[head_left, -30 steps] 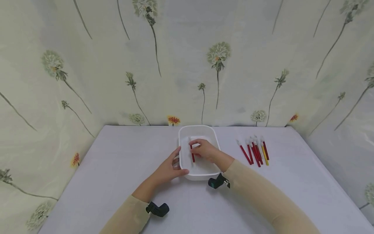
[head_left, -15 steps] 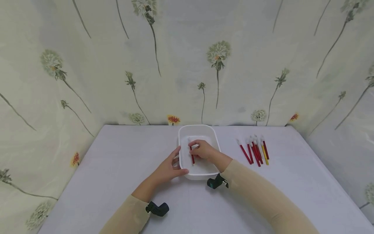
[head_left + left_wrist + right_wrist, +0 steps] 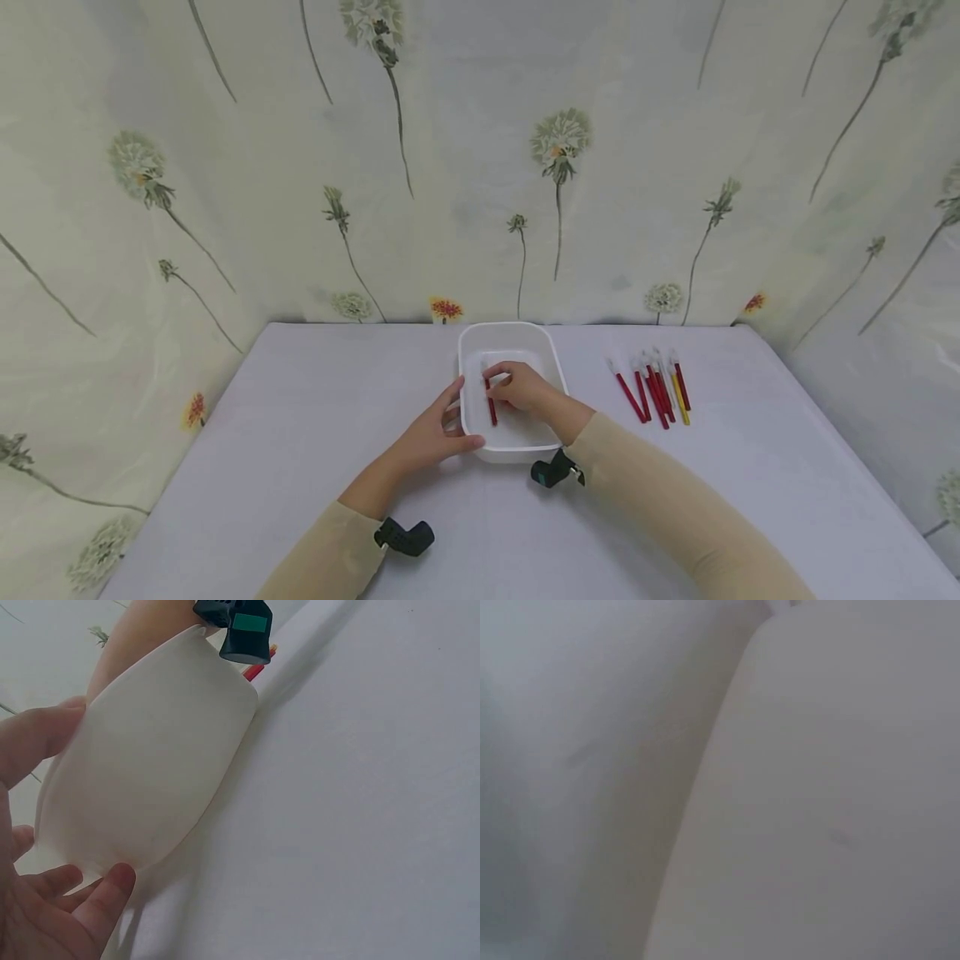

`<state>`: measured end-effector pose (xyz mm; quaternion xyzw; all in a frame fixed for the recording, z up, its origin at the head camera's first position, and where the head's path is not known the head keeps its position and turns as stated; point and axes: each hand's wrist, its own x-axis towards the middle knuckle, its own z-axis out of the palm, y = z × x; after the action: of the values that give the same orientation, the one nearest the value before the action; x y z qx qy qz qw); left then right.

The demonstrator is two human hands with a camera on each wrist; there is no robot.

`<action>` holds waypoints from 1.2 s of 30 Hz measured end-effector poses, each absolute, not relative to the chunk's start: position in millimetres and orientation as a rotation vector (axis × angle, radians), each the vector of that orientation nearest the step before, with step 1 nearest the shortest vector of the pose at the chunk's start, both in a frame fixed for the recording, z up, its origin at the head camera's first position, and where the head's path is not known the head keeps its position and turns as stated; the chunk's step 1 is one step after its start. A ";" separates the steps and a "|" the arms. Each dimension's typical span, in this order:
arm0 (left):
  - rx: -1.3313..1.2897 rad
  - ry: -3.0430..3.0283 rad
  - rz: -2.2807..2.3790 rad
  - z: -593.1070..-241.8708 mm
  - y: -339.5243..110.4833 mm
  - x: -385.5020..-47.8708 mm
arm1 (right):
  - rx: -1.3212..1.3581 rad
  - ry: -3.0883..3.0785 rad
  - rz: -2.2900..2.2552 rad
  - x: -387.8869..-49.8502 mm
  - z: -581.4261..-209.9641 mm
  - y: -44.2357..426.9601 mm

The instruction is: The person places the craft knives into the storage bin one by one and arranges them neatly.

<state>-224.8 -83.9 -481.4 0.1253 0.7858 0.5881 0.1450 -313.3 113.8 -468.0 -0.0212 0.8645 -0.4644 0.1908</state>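
Note:
A white plastic tub (image 3: 517, 452) with rounded corners stands on the table. My left hand (image 3: 429, 435) holds its near left corner, the thumb at the rim and the fingers against the side. In the left wrist view that thumb and those fingers touch the tub's outer wall (image 3: 157, 750). Inside the tub my right hand (image 3: 525, 388) pinches a slim red pen-like stick (image 3: 491, 410) with a pale end. The stick points away from me, close to the left wall; whether it touches the bottom I cannot tell. The right wrist view is blurred and shows only pale surfaces.
To the right of the tub lies a loose bunch of similar red sticks (image 3: 658, 400) with pale ends. Among them is a yellow stick (image 3: 681, 398). A white cloth (image 3: 330, 400) covers the table, and a flowered curtain (image 3: 465, 167) hangs behind it.
The red stick and my right fingers have shifted slightly left and toward me within the tub. My left hand, the tub and the bunch have stayed in place.

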 end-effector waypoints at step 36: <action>0.348 2.240 1.724 -481.3 -84.2 -223.5 | -0.285 2.560 -1.260 -290.4 -403.7 168.2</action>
<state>-223.5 -84.2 -481.3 0.1210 0.7780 0.5990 0.1462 -290.4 168.2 -403.7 -0.0983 0.8843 -0.4354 0.1368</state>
